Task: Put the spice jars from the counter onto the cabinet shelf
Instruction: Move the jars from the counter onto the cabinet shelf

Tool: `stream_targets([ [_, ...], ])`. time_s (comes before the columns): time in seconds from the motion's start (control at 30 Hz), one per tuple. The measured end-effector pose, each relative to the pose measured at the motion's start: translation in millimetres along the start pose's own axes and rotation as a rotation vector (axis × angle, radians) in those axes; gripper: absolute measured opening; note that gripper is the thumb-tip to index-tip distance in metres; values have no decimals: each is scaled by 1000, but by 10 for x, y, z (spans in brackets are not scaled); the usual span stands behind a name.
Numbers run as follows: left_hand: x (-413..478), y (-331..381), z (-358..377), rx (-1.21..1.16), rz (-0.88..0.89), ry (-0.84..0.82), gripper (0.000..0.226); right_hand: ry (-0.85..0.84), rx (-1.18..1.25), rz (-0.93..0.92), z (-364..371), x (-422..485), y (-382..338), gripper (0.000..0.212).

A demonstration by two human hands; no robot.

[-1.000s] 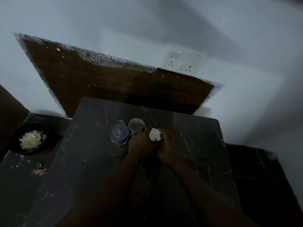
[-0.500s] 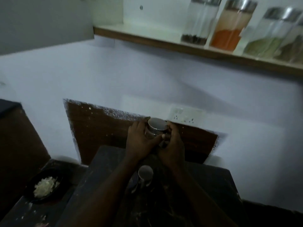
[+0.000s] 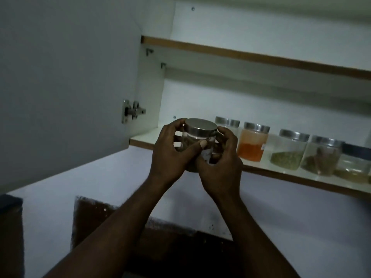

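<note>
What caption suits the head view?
Left hand and right hand hold a steel-lidded spice jar in front of the cabinet shelf.

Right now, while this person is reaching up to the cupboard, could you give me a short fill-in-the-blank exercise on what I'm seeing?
1. The left hand and right hand grip a jar in front of the cabinet's lower ____.
2. A neighbouring jar standing there holds bright ____ powder.
3. The cabinet door on the left stands ____.

Missing words: shelf; orange; open.
</note>
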State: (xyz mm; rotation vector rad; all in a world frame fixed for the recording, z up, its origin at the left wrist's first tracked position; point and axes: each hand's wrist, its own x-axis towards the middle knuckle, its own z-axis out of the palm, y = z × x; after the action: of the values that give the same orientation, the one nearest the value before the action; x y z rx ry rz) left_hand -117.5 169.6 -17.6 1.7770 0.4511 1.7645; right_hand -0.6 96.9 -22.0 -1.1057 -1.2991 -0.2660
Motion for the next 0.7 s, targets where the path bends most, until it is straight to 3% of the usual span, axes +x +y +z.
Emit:
stream_targets([
  [0.2, 533, -90, 113, 101, -66, 63, 64, -75, -110, 6, 174, 551, 27, 56],
  [0.37, 706, -329, 176, 281, -138, 117, 72, -154, -415, 43, 341, 700, 174, 54],
  [0.5, 814, -378, 262, 373, -160, 71, 85, -194, -529, 65, 420, 736, 247, 57],
  [0.7, 835, -486, 323, 559, -191, -35, 73, -223, -560, 32, 457, 692, 342, 46],
])
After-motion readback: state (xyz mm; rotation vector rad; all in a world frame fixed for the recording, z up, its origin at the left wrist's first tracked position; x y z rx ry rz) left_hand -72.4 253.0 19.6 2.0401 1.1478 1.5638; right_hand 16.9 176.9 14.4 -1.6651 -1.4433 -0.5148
